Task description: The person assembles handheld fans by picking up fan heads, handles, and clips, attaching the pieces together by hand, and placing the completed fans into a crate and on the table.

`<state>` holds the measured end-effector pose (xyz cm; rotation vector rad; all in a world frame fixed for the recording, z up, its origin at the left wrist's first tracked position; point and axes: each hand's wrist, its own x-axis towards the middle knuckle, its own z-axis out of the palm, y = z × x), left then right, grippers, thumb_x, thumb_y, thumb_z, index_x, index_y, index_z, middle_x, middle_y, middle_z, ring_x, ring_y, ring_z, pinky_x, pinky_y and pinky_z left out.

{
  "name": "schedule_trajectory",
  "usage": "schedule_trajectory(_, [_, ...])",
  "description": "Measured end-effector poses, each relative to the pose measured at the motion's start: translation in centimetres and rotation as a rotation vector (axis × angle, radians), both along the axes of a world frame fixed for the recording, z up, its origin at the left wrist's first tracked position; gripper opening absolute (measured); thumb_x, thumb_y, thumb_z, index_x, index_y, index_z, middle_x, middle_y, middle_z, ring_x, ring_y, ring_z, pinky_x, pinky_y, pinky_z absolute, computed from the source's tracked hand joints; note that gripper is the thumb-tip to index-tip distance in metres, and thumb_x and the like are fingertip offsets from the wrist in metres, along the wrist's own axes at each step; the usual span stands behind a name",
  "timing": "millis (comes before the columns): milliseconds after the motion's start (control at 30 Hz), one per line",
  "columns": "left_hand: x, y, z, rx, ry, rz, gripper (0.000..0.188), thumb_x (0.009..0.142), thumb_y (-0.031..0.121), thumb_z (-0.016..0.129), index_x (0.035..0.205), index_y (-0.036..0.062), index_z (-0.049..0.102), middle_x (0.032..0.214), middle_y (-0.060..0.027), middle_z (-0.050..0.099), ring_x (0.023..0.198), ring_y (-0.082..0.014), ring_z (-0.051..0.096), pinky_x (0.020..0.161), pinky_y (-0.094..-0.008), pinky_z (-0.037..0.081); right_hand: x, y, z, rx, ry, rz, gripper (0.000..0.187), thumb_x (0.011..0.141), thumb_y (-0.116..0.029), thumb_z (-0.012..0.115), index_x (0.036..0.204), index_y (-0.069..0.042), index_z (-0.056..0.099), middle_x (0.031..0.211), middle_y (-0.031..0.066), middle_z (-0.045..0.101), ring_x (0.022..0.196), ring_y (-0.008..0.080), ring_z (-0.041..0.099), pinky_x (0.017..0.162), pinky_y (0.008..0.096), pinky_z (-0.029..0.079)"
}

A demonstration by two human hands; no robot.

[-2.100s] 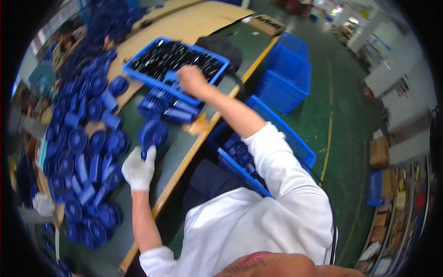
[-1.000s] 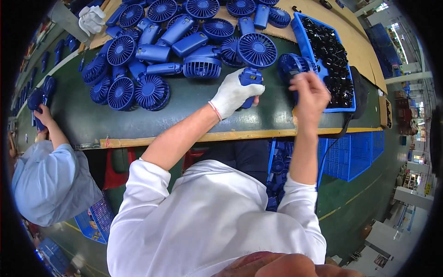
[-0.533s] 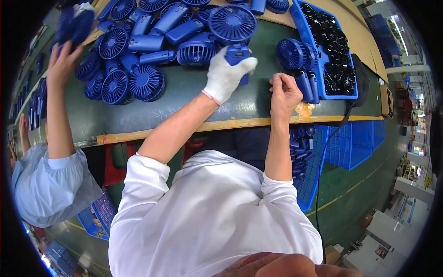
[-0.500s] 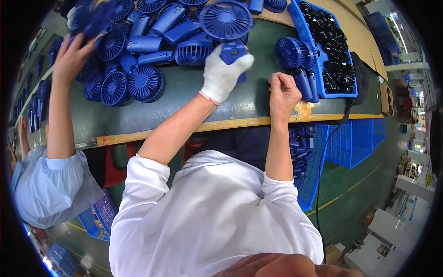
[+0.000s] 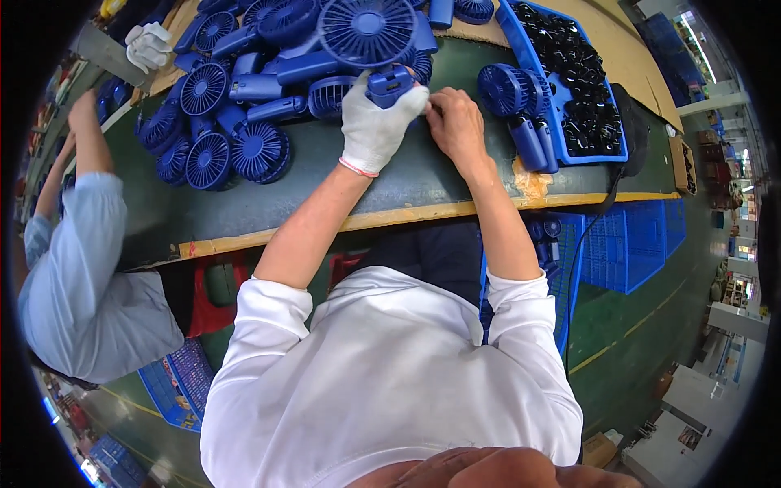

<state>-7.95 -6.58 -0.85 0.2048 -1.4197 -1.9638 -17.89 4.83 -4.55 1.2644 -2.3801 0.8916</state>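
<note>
My left hand [image 5: 373, 126], in a white glove, is closed around a blue handheld fan [image 5: 366, 31]. Its round grille points away from me, and the base of its handle faces me. Close to that base, my bare right hand [image 5: 460, 126] has thumb and fingers pinched together; whatever is between them is too small to make out. A heap of similar blue fans [image 5: 207, 89] lies beyond and to the left of my hands. Two more blue fans [image 5: 504, 91] lie side by side to the right of my right hand.
At the far right of the green table [image 5: 415, 183] stands a blue tray [image 5: 530, 69] of small black parts. A co-worker's arm [image 5: 93, 146] is at the left. White gloves [image 5: 148, 45] lie at the far left. Blue crates [image 5: 626, 244] stand below the table's right side.
My right hand has moved left from beside the two fans to the held fan's base. The held fan has shifted slightly left. The co-worker's arm has drawn back left from the heap.
</note>
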Motion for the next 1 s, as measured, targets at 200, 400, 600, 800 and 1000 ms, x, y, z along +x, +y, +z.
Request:
schedule_trajectory(200, [0.8,0.6,0.5,0.22,-0.268,-0.338,0.021,0.083,0.016,0.069,0.095,0.0008,0.06,0.069,-0.0058,0.061,0.054,-0.0143,0.059,0.052,-0.0272,0.049,1.6,2.1,3.0,-0.419,-0.26,-0.242,0.014,0.081,0.002,0.058,0.093,0.004,0.065,0.086,0.0154,0.061,0.079,0.0299,0.062,0.069,0.0347,0.049])
schedule_trajectory(400, [0.6,1.5,-1.0,0.295,-0.396,-0.585,0.065,0.097,0.058,0.03,0.083,0.0011,0.059,0.062,-0.0079,0.059,0.051,-0.0184,0.058,0.047,-0.0284,0.046,4.9,0.7,5.3,-0.33,0.364,-0.186,0.025,0.072,0.009,0.062,0.096,0.003,0.063,0.103,0.0154,0.059,0.084,0.0299,0.059,0.069,0.0351,0.05])
schedule_trajectory(600, [-0.3,1.4,-2.3,-0.047,-0.358,-0.296,0.052,0.091,0.048,0.057,0.083,-0.0028,0.065,0.064,-0.0064,0.059,0.064,-0.0095,0.051,0.059,-0.0314,0.044,6.4,1.1,2.8,-0.255,0.535,-0.017,0.02,0.067,0.005,0.063,0.087,0.004,0.063,0.107,0.0131,0.061,0.081,0.0291,0.058,0.067,0.036,0.05])
schedule_trajectory(800, [0.6,0.9,-1.3,-0.202,-0.487,-0.43,0.049,0.087,0.045,0.061,0.072,-0.002,0.063,0.057,-0.0046,0.061,0.059,-0.0135,0.062,0.054,-0.0317,0.045,6.8,2.6,1.8,-0.446,0.252,-0.077,0.013,0.076,0.007,0.062,0.089,0.006,0.064,0.101,0.0146,0.061,0.082,0.0291,0.059,0.07,0.0353,0.048])
schedule_trajectory(1000, [0.7,1.5,-1.0,-0.5,-0.467,-0.242,0.049,0.079,0.048,0.061,0.067,0.0005,0.064,0.061,-0.0184,0.06,0.059,-0.0335,0.062,0.057,-0.0385,0.049,7.0,4.1,0.3,-0.658,-0.694,-0.102,0.026,0.097,-0.017,0.055,0.09,0.006,0.064,0.092,0.0082,0.061,0.076,0.0163,0.058,0.065,0.0297,0.046])
